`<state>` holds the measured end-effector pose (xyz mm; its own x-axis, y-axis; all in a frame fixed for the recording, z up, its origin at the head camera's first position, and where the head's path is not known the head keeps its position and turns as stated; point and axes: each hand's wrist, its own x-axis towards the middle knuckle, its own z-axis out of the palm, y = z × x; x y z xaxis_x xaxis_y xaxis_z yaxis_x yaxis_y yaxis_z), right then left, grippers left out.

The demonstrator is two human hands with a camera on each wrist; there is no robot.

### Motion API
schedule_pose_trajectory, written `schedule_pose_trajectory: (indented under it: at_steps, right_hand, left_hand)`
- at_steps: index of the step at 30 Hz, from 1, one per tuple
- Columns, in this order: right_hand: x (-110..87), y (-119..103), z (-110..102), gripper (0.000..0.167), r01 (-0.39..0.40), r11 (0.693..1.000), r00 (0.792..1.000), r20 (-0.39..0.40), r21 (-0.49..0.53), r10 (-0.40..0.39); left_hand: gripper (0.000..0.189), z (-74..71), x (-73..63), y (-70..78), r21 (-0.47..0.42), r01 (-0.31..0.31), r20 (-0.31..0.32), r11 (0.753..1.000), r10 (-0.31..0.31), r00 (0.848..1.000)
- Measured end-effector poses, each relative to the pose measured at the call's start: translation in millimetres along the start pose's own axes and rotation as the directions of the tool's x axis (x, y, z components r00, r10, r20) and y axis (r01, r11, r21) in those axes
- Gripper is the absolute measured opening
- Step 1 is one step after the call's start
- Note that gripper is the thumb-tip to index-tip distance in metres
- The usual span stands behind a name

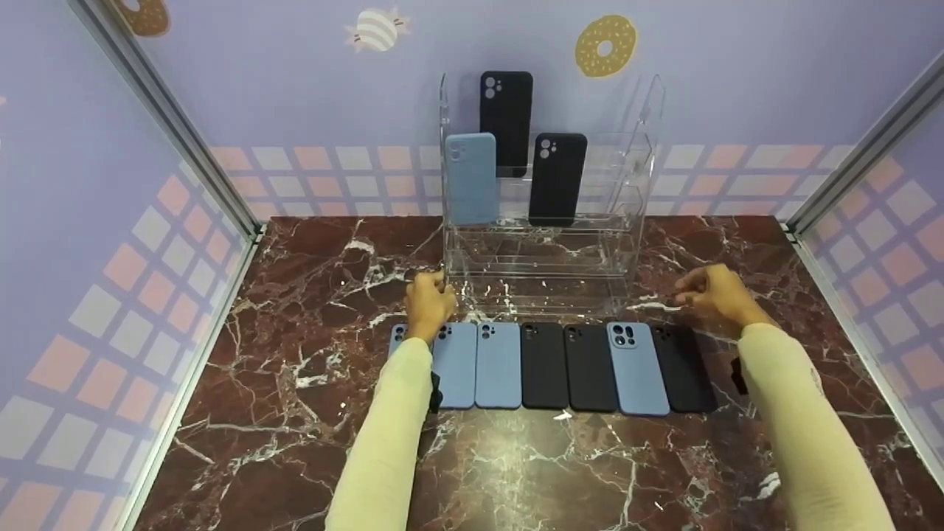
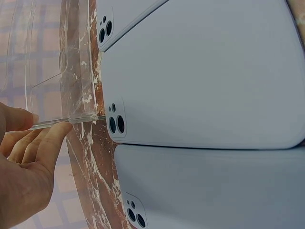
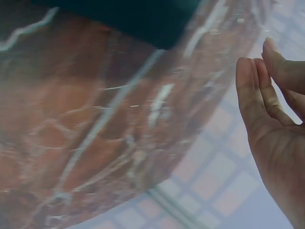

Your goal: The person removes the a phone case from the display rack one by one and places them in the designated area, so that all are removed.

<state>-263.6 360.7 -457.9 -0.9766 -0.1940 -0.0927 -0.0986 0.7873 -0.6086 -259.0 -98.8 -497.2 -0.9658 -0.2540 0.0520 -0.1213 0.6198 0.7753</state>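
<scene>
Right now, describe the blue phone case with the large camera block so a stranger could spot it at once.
On the marble table, find the clear stand, then the row of seven phone cases lying in front. Yours is second from the right, between two black cases: the blue one with the larger camera block.

- A small booth, walled on three visible sides; whether it belongs to a shop, a studio or a lab cannot be told.
- Lilac walls (image 1: 295,96) bear pink and white checks (image 1: 310,158), a doughnut (image 1: 586,48) and a sweet (image 1: 376,30), like printed decor.
- Metal strips (image 1: 164,103) run up the two back corners.
- A dark red marble-patterned table (image 1: 258,428) meets the walls, glossy under bright light.
- Shop-like touch: a clear tiered stand (image 1: 538,274) displays phone cases (image 1: 500,369), with more in a row before it.
</scene>
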Motion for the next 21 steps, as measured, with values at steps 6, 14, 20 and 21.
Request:
schedule_pose_trajectory:
  at_steps: [6, 14, 20, 21]
  right_hand:
    - [8.0, -35.8, -17.1, 0.023, 0.028, 0.999, 0.993, -0.119, 0.043, -0.023]
    - [14.6, -98.8, -33.2, 0.020, 0.059, 0.998, 0.930, -0.364, -0.020, -0.062]
    - [23.1, -144.3, -33.0, 0.019, 0.084, 0.996, 0.910, -0.404, -0.041, -0.093]
    - [24.9, -150.9, -32.3, 0.019, 0.086, 0.996, 0.914, -0.395, -0.030, -0.090]
  left_hand:
    - [0.022, 0.8, 1.1, -0.1, -0.005, -0.001, 0.012, 1.000, 0.002, 1.000]
    - [0.024, 1.1, 1.0, 0.2, 0.014, -0.007, -0.007, 1.000, 0.007, 1.000]
    - [0.018, 0.7, 0.9, -0.1, 0.016, -0.007, -0.005, 1.000, 0.007, 1.000]
    - [0.019, 0.7, 0.8, -0.4, 0.015, -0.006, -0.005, 1.000, 0.006, 1.000]
